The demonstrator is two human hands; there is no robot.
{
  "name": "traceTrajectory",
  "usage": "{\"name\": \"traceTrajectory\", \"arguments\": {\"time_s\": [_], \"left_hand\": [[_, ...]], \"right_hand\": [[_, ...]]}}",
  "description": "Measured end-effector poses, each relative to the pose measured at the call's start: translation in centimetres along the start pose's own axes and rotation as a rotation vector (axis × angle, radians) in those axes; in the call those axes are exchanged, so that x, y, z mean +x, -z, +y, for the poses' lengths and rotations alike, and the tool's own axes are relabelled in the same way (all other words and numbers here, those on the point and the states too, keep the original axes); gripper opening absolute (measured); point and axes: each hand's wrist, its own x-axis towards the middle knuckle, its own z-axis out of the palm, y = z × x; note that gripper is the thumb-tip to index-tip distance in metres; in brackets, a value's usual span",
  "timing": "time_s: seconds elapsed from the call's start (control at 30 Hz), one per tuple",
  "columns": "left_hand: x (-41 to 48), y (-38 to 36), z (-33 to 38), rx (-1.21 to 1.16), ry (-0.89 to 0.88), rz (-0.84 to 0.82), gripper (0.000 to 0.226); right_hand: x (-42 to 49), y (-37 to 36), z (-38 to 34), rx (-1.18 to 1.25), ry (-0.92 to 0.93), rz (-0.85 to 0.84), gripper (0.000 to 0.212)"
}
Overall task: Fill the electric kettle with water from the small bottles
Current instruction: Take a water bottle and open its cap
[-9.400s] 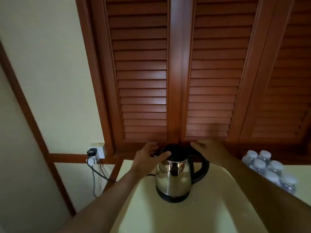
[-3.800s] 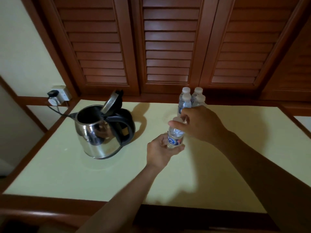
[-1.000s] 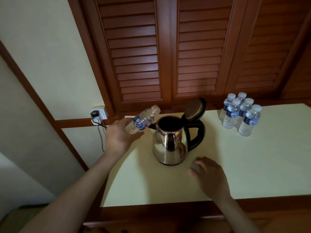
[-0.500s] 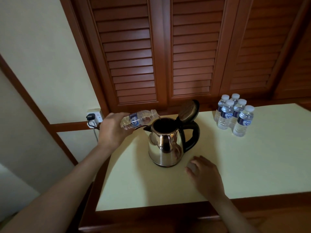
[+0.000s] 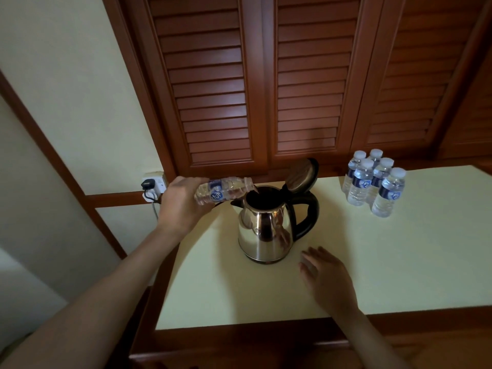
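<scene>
A steel electric kettle [image 5: 263,230] with a black handle stands on the pale yellow table [image 5: 399,262], its lid [image 5: 302,174] hinged up. My left hand [image 5: 181,203] grips a small clear water bottle [image 5: 223,190] lying almost level, its open mouth over the kettle's rim. My right hand [image 5: 326,275] rests flat on the table just right of the kettle's base, fingers relaxed. A small pale thing, maybe the cap, shows under its fingers. Several capped small bottles [image 5: 374,182] stand in a cluster at the back right.
A wall socket [image 5: 153,183] with a black plug and cord sits left of the table, behind my left hand. Brown louvred doors [image 5: 266,89] rise right behind the table. The table's wooden front edge [image 5: 253,339] runs along the bottom.
My left hand has tipped the bottle from slanting upward to nearly level and brought its mouth over the kettle opening. The right hand has stayed on the table.
</scene>
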Motion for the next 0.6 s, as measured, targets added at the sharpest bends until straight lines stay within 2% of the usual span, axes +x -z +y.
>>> {"name": "traceTrajectory", "arguments": {"time_s": [0.6], "left_hand": [[0.10,0.85,0.47,0.052,-0.030,-0.024,0.058]], "right_hand": [[0.11,-0.26,0.20,0.028,0.001,0.014,0.032]]}}
